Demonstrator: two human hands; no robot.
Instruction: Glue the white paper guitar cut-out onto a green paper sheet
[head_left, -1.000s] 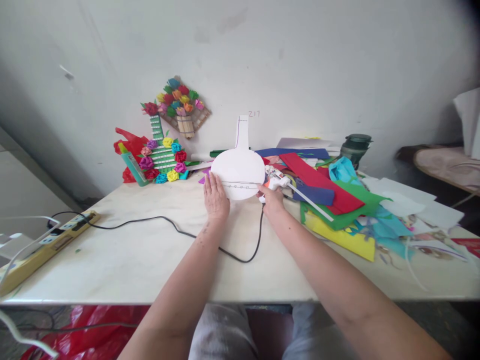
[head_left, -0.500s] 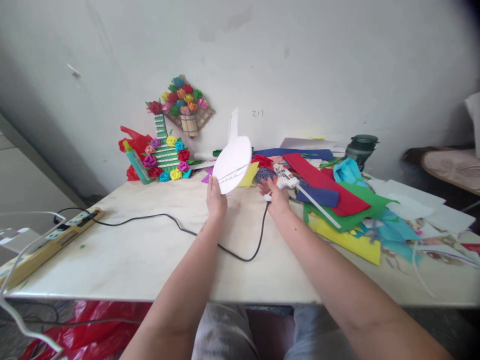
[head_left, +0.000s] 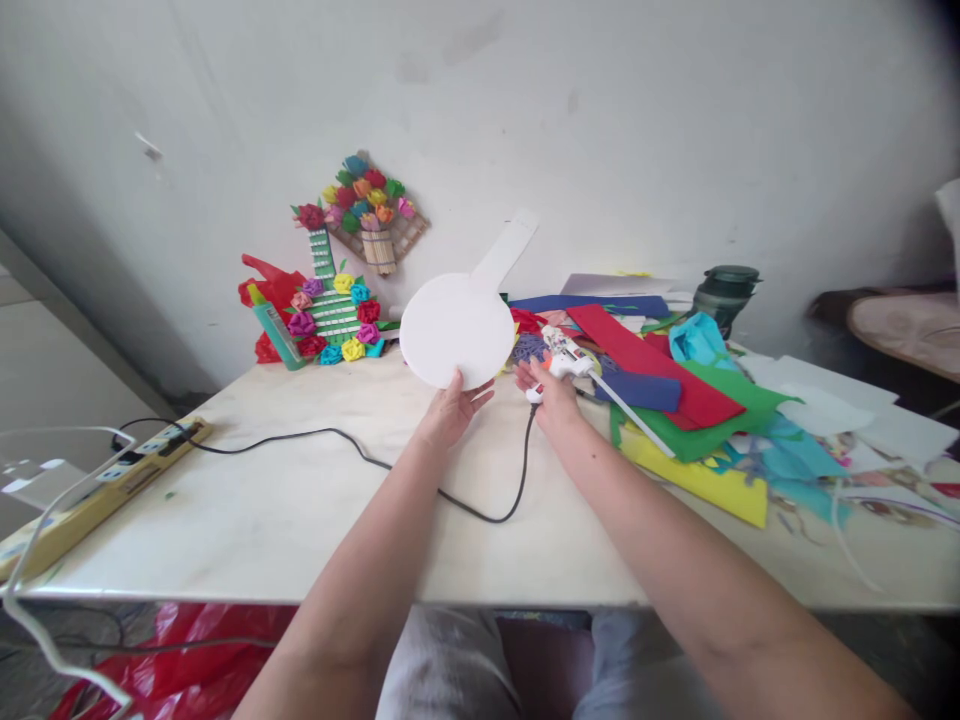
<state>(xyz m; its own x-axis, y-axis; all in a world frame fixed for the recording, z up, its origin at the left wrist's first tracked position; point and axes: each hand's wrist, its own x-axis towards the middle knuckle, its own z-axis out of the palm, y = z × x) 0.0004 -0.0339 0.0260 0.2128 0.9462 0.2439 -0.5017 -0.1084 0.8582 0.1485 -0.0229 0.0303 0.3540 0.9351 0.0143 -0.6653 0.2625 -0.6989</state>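
Note:
My left hand (head_left: 453, 408) grips the lower edge of a white round cutout (head_left: 457, 328) with a straight strip rising from its upper right, thumb in front and fingers behind. The cutout is held up above the table, its plain face toward me. In my right hand (head_left: 553, 388) is a white hot glue gun (head_left: 574, 364) with an orange part, a long white glue stick (head_left: 636, 415) jutting from its back toward the lower right. From its handle a black cord (head_left: 517, 500) runs left across the table. The gun's nozzle is not clearly visible.
Coloured paper sheets, red (head_left: 652, 365), green and yellow, pile up on the right. A dark bottle (head_left: 724, 298) stands behind them. At left are a power strip (head_left: 112, 490), a green glue bottle (head_left: 276, 335) and a flower-trimmed green craft (head_left: 335, 315).
My left hand has turned the white cutout over: lines on its face are gone from view, and its strip now leans right. The right hand with the glue gun stays almost still.

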